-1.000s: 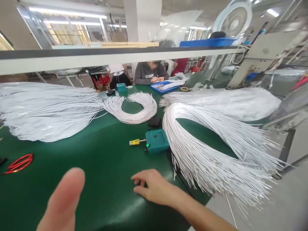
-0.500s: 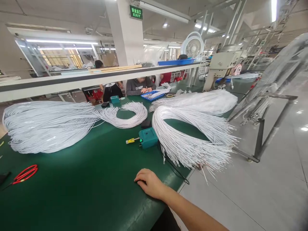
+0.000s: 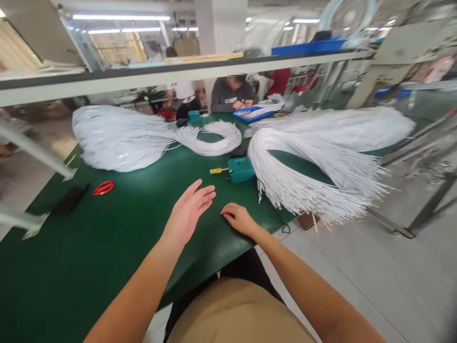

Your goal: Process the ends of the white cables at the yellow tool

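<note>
My left hand (image 3: 189,209) is raised over the green table (image 3: 143,267), palm turned inward, fingers stretched out and holding nothing. Close to the table's near right edge, my right hand (image 3: 240,220) rests on the surface with loosely bent fingers and a gap at the thumb. Nothing shows in its grasp. Beyond both hands is a small teal box-shaped device (image 3: 241,170) with a yellow-ended piece (image 3: 218,170) sticking out of its left side. Right of the device lies a large looped bundle of thin white cables (image 3: 282,183), its loose ends hanging over the table edge.
A smaller white cable loop (image 3: 223,140) and a plastic-wrapped bundle (image 3: 121,138) lie farther left. Red-handled scissors (image 3: 104,187) sit near a dark flat object (image 3: 70,199). Across the table a person (image 3: 233,95) works at a blue tray (image 3: 252,113). A shelf (image 3: 171,78) spans above.
My left hand has come into view over the table, fingers outstretched. The head view has swung left and down, showing my torso. My right hand stays resting near the table edge.
</note>
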Tool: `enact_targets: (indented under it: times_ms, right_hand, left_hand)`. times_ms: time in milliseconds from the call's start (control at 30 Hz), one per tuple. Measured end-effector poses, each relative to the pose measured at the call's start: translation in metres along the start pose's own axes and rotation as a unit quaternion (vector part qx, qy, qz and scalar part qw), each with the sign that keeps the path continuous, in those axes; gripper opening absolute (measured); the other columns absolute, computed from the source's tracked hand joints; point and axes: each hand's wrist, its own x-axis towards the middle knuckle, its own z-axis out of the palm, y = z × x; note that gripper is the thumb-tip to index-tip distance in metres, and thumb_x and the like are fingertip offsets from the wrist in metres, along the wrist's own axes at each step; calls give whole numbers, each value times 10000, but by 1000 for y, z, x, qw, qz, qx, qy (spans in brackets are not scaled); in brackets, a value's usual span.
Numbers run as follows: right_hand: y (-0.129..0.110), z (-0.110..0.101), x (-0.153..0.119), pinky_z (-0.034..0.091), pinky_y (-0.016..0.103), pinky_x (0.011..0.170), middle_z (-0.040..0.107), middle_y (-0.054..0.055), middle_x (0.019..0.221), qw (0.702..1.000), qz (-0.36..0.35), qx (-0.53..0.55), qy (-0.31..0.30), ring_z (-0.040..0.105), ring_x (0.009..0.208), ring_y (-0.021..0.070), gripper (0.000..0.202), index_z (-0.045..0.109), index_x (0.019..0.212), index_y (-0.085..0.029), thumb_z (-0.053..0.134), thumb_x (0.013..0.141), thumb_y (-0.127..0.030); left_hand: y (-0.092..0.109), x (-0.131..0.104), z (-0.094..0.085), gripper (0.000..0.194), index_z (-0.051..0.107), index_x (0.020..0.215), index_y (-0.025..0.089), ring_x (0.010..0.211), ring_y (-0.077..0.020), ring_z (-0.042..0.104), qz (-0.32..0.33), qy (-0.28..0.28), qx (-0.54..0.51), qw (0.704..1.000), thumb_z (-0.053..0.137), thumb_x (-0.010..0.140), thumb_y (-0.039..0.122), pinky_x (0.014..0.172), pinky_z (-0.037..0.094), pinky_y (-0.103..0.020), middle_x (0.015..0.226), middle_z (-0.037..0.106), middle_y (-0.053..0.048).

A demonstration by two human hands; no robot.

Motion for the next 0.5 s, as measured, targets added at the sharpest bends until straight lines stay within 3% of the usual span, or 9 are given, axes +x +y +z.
enact_targets:
  times_ms: [100, 200, 300, 333, 400, 467, 500]
  right_hand:
    - [-1, 0, 3, 481, 344, 916, 679, 70, 981, 1000, 2, 11, -11, 625, 945, 178, 211, 719, 889, -184, 510, 882, -150]
    - [-5, -1, 2, 482, 357, 908, 676, 85, 993, 1000, 1, 6, -14, 627, 948, 187, 217, 718, 893, -171, 501, 889, -160]
    - [-11, -2, -2, 479, 350, 921, 683, 93, 993, 1000, 2, -15, -15, 626, 955, 185, 217, 718, 893, -156, 501, 886, -147]
    - [-13, -2, -4, 475, 341, 932, 687, 88, 993, 1000, 2, -24, -18, 624, 964, 180, 218, 718, 895, -159, 501, 887, -142]
    - [-12, 0, -7, 465, 312, 950, 690, 70, 1006, 999, 1, -41, -26, 619, 978, 163, 219, 716, 903, -171, 499, 893, -143]
    - [-9, 2, -8, 457, 303, 956, 690, 60, 1014, 998, 4, -55, -33, 612, 988, 159, 216, 714, 898, -182, 500, 899, -151]
    - [-7, 2, -8, 455, 303, 953, 690, 57, 1016, 998, 6, -60, -37, 611, 990, 161, 216, 713, 897, -186, 500, 900, -152]
  left_hand:
    - [6, 4, 1, 608, 345, 1434, 167, 1171, -197, 599, 31, 11, 45, 998, 559, 896, 353, 1066, 422, -391, 1283, 628, -97]
    - [20, -7, 2, 570, 332, 1437, 219, 1198, -179, 584, 55, -4, 112, 992, 475, 922, 416, 1074, 411, -386, 1277, 629, -34]
    - [20, -34, -16, 391, 550, 1251, 229, 1165, -180, 591, 90, -31, 176, 980, 525, 893, 386, 1066, 419, -380, 1223, 645, -22]
    - [13, -47, -26, 253, 669, 1013, 212, 1089, -190, 616, 103, -49, 231, 966, 533, 885, 382, 1042, 438, -392, 1113, 683, -26]
    - [-11, -75, -48, 375, 640, 592, 198, 870, -208, 650, 34, -176, 368, 912, 514, 885, 395, 929, 509, -434, 825, 696, -54]
    - [-40, -104, -68, 471, 608, 527, 207, 776, -189, 645, -37, -231, 519, 822, 457, 926, 406, 807, 550, -402, 769, 677, -49]
    - [-52, -117, -76, 396, 645, 589, 218, 770, -186, 645, -51, -246, 545, 800, 499, 917, 386, 763, 555, -385, 811, 680, -39]
